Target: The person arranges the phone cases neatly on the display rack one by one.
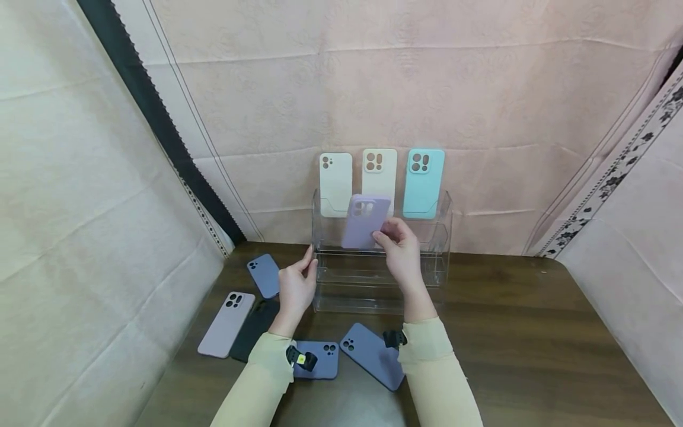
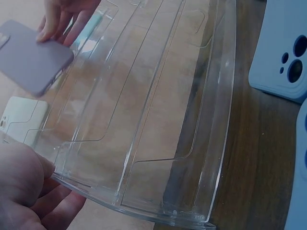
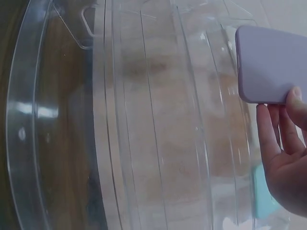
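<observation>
A clear acrylic tiered display stand stands on the table against the cloth backdrop. My left hand grips its left side panel, thumb and fingers at the edge. Between thumb and fingers, my right hand pinches the lower right edge of a purple phone case. That case is held slightly tilted in front of the upper tiers, its camera cutout at the top. Behind it, the back tier holds a white case, a cream case partly hidden by the purple one, and a turquoise case.
Left of the stand lie a blue case, a pale lilac case and a dark green case. Two more blue cases, one partly behind the left wrist and one near the right wrist, lie in front. Cloth walls flank the table.
</observation>
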A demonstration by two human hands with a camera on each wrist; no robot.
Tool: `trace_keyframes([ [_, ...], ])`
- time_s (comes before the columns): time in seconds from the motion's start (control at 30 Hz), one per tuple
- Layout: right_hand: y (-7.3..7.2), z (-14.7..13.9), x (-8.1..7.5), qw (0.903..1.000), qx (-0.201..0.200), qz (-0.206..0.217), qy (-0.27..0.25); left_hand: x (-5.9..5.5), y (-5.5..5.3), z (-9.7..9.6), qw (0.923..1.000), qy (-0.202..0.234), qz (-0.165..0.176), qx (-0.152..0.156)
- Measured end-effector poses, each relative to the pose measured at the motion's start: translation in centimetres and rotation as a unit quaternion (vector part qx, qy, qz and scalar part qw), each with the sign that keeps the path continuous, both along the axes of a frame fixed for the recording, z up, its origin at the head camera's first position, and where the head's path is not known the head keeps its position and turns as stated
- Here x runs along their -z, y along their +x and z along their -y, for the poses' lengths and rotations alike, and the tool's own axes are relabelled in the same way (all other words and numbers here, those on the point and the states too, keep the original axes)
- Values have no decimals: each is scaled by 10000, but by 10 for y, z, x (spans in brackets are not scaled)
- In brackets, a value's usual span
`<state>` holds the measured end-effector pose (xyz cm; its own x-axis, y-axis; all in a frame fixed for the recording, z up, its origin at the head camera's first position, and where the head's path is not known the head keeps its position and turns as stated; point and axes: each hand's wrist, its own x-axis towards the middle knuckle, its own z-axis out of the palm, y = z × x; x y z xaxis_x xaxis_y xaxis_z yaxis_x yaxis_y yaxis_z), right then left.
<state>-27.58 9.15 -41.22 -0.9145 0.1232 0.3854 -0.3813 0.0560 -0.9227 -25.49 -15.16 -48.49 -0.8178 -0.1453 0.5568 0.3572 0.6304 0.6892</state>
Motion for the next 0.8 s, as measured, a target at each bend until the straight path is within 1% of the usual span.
trace_keyframes([
  [0.13, -10, 8, 0, 9999, 97, -36, -70, 1, 0, 0, 10000, -1, -6, 2],
  [0.23, -14, 13, -1, 9997, 212, -57, -50, 0, 0, 0, 10000, -35, -46, 4],
  [0.37, -16, 19, -2, 9996, 265, -36, 4, 0, 0, -1, 9999, -85, -71, -14],
  [0.57, -21, 27, 1, 9992, 295, 133, 213, 1, 0, 0, 9998, -140, -102, -29],
  [0.8, -25, 29, 2, 9988, 322, 204, 292, 3, 0, 0, 9999, -110, -115, -32],
])
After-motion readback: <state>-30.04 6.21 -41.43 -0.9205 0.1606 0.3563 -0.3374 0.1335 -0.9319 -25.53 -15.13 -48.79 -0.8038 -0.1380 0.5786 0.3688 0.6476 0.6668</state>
